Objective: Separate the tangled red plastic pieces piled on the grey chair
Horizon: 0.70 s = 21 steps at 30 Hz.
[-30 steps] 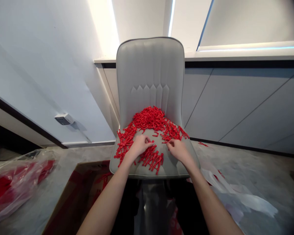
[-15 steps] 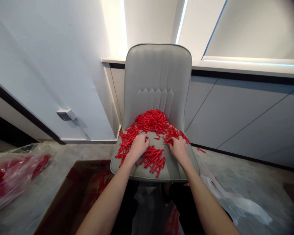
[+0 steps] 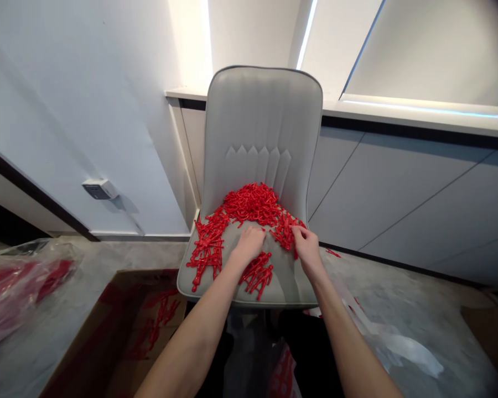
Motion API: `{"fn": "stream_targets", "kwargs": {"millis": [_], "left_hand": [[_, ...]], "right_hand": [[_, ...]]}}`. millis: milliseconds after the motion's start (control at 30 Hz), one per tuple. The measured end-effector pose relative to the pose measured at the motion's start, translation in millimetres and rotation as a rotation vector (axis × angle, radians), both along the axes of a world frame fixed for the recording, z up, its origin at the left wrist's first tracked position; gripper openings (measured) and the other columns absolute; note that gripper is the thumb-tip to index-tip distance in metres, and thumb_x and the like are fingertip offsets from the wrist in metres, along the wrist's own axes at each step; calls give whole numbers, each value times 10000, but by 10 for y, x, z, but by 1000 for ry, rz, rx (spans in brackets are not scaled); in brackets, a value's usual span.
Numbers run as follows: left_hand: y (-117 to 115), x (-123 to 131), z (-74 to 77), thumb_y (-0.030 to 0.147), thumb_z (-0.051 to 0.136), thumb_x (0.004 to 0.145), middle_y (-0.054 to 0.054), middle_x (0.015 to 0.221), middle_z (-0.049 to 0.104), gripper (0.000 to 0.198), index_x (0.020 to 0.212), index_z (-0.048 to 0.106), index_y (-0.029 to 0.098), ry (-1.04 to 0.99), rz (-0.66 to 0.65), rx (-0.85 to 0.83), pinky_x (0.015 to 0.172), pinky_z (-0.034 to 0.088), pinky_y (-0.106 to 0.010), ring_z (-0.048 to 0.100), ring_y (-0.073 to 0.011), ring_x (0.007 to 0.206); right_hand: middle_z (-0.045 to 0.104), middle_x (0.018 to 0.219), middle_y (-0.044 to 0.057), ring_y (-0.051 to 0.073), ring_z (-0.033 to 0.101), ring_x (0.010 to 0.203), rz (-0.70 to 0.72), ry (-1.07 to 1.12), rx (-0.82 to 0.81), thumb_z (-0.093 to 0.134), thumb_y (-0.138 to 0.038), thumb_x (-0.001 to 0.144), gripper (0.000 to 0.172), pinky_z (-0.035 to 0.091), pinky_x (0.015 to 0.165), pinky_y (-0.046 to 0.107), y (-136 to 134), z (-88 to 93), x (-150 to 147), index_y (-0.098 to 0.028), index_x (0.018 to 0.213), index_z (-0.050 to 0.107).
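Observation:
On the grey chair seat [image 3: 288, 290] lies a large heap of small red plastic human-shaped figures [image 3: 253, 203], spreading down its left and right sides. My left hand [image 3: 251, 242] is closed over the middle of the seat, with a speck of red at its fingertips; what it holds is mostly hidden. Just below it, a row of red figures [image 3: 258, 275] lies side by side. At the right-hand cluster [image 3: 283, 232], my right hand [image 3: 307, 244] pinches a red figure between thumb and fingers.
An open cardboard box [image 3: 108, 331] with some red figures stands on the floor at left, beside a clear plastic bag [image 3: 25, 282] of red items. A white plastic bag [image 3: 406, 348] lies at right, and a stray red figure [image 3: 333, 253] is near the cabinet [image 3: 382, 193].
My left hand has moved right, toward the seat's middle, and its fingers have closed. My right hand has shifted to the outer edge of the right cluster. The view has moved slightly.

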<state>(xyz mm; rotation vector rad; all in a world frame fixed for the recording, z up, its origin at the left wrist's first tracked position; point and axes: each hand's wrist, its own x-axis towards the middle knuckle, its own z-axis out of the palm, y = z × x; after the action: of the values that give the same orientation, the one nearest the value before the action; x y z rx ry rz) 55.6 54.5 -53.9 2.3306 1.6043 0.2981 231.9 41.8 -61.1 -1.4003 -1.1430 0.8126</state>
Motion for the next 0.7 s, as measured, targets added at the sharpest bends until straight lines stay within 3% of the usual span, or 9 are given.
{"fn": "stream_targets", "kwargs": {"millis": [100,233,400,467,533,700], "left_hand": [[6,26,23,64,471,860,-166,990,725,293,944,740,144,-24,51,8,873,498,-362,663,-260,961],[75,1,51,86,499,861,-116,966,741,249,931,724,165,-147,143,50,856,504,-308,677,-207,918],[136,-122,194,116,641,763,-60,805,724,93,831,681,166,-880,411,58,822,522,-317,679,-179,790],[72,-166,295,181,681,750,-30,742,690,201,948,656,156,-1237,514,-38,751,530,-309,669,-162,705],[-51,-170,389,210,695,746,-24,802,694,299,1035,644,154,-1514,488,-143,773,534,-300,677,-137,719],[-377,4,469,158,672,763,-24,828,697,262,1024,661,139,-1750,488,-296,819,533,-297,674,-105,705]], "right_hand": [[507,525,-55,126,476,515,66,241,-49,667,-524,757,354,378,520,248,-55,30,-71,-187,669,602],[602,618,-45,125,604,539,86,487,-85,798,-467,647,362,478,530,230,-135,138,-179,-191,747,588],[645,646,-26,126,670,581,89,687,-48,850,-357,615,364,543,555,212,-183,282,-259,-187,749,557],[661,673,-19,133,692,623,66,760,-15,855,-322,621,359,567,581,219,-177,309,-296,-189,767,555],[675,712,-14,145,715,669,43,832,5,858,-285,617,357,593,614,238,-166,323,-346,-191,781,555],[708,726,-23,170,743,706,66,906,20,833,-226,608,415,615,658,264,-178,346,-507,-208,912,551]]}}
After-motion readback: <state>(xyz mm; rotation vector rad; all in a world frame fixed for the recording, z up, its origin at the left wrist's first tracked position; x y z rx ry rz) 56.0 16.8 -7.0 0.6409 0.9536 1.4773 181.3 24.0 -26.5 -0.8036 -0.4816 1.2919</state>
